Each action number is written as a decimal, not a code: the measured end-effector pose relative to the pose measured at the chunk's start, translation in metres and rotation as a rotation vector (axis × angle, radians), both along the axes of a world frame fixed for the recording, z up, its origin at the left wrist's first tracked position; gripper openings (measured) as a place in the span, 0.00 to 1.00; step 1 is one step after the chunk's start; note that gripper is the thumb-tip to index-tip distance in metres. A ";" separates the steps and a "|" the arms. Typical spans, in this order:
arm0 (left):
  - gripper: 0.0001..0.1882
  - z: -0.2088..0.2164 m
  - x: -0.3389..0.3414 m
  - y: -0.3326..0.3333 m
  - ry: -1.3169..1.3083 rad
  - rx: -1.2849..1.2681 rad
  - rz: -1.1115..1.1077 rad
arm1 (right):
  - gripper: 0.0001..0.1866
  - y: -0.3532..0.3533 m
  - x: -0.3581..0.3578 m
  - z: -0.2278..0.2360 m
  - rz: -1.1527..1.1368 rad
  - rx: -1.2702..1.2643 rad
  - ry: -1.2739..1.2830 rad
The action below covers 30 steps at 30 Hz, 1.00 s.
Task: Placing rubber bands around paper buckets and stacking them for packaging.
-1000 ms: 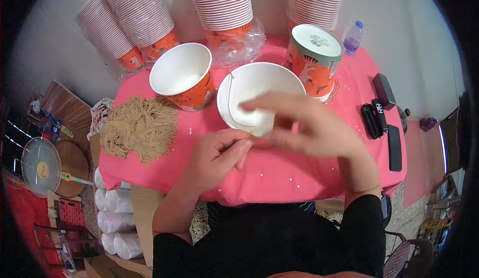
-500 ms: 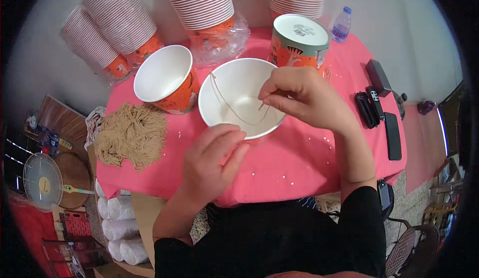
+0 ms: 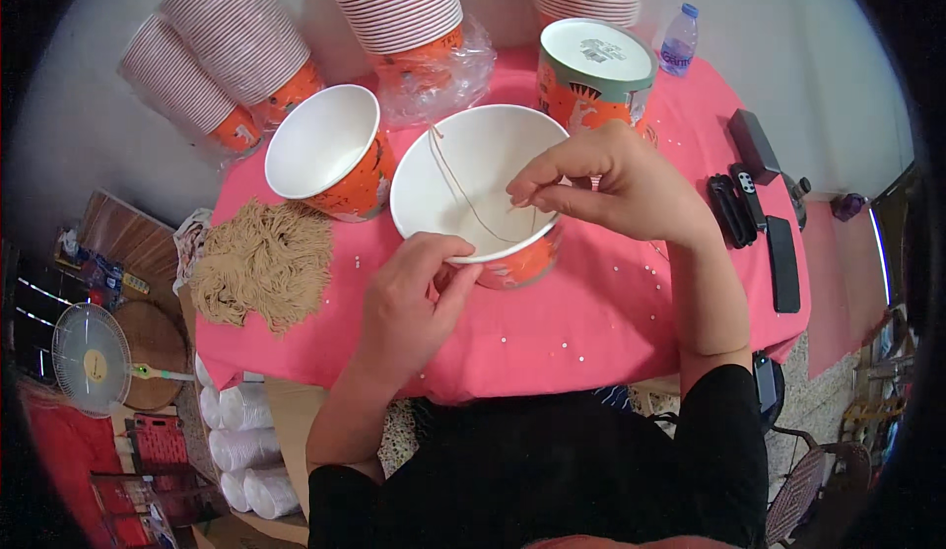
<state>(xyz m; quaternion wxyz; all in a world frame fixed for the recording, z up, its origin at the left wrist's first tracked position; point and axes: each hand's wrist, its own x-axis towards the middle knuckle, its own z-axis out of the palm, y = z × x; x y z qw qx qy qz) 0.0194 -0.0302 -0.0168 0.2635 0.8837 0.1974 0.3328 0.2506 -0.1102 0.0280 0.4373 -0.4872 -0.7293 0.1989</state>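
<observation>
A white-lined orange paper bucket (image 3: 522, 267) stands in front of me, its mouth tilted slightly toward me. With thumb and fingers my left hand (image 3: 416, 288) pinches the near left part of its rim. A thin tan cord (image 3: 456, 186) hangs from the far left rim down into the bucket and up toward my right hand (image 3: 626, 186). That hand is closed in a pinch on the cord above the right side of the rim. To the left lies a heap of similar tan cords (image 3: 261, 268).
Another open orange bucket (image 3: 370, 182) stands at left, and a lidded one (image 3: 591, 96) behind right. Stacked buckets (image 3: 419, 61) line the back. A bottle (image 3: 680, 41), black box (image 3: 754, 145) and phone (image 3: 783, 263) sit at right on the pink-covered table (image 3: 591, 377). Small white beads are scattered about.
My left hand has closed on the bucket's near rim, from fingers apart beside it. The right hand keeps its pinch on the cord, and the bucket has shifted slightly.
</observation>
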 end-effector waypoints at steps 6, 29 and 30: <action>0.08 0.005 0.000 0.007 -0.042 -0.154 -0.035 | 0.04 0.002 -0.010 0.000 -0.065 -0.031 -0.084; 0.06 0.029 0.018 0.029 -0.028 0.424 0.025 | 0.05 0.043 -0.031 -0.041 -0.308 0.290 0.167; 0.06 0.030 0.020 0.028 0.015 0.341 -0.015 | 0.06 0.042 -0.034 -0.040 -0.302 0.323 0.149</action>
